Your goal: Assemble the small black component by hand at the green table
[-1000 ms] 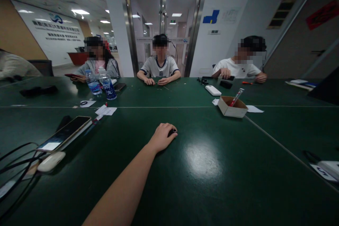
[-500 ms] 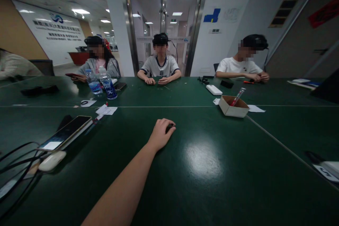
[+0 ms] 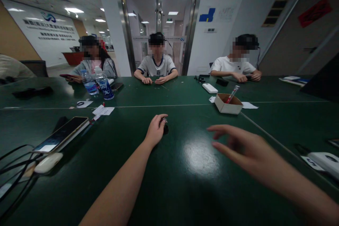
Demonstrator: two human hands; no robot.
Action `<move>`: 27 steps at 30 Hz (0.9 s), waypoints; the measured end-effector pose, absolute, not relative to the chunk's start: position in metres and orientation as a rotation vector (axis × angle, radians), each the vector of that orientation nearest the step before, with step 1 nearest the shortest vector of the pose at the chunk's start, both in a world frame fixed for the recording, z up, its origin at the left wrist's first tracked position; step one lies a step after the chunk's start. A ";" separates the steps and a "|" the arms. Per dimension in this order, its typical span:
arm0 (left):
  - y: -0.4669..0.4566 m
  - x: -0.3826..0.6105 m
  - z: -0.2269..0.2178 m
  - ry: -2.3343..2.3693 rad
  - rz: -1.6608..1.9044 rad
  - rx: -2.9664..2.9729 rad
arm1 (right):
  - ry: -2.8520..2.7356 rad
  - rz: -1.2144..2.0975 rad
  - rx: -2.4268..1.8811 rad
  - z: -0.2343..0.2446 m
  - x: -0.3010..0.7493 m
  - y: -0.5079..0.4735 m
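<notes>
Green table (image 3: 185, 190) fills the view, and the left hand (image 3: 155, 130) sits dead centre, fingers curled down and pinched onto a small black object (image 3: 166, 129) that rests on the surface right at its fingertips. Out at three o'clock from it hovers the right hand (image 3: 238, 144), blurred, fingers spread apart, nothing in it. Cardboard box (image 3: 227, 107) with a red pen (image 3: 232, 94) stands toward two o'clock, well apart. Phone (image 3: 60, 135) lies at nine o'clock, bottles (image 3: 104, 84) at ten.

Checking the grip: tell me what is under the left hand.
A small dark object peeks from the left hand. Its fingers cover the rest, so its kind is unclear.
</notes>
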State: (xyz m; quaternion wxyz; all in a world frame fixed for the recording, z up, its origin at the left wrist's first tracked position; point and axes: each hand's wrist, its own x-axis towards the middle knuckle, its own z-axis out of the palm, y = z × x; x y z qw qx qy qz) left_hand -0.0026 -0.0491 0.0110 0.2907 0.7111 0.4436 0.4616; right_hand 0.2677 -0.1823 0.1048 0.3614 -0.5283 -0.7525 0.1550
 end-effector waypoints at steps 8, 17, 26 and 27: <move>-0.045 -0.002 0.007 1.167 1.377 1.824 | -2.045 0.532 -1.456 0.024 0.152 -0.040; -0.043 -0.002 0.011 1.156 1.250 1.914 | -1.810 0.708 -1.134 0.004 0.160 -0.026; -0.041 -0.013 0.010 1.273 1.259 1.741 | -1.487 1.185 -1.001 0.006 0.165 -0.023; -0.040 -0.014 0.009 1.278 1.258 1.723 | -1.471 1.207 -0.977 0.007 0.166 -0.023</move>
